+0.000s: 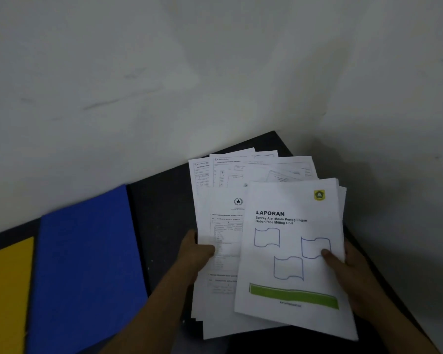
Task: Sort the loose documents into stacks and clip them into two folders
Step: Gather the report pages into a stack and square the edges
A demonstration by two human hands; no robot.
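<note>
while left hand [195,252], right hand [349,268] grip papers [287,200]: two folders [87,264] [7,290] beside

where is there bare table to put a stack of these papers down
The bare strip of table between the blue folder and the fanned papers, back to the wall. The yellow folder fills the far left; the right is crowded with the papers gripped by the left hand and right hand.

Fanned white documents [279,251] right of closed blue folder [87,264] and, seemingly, yellow folder [5,290]
</note>
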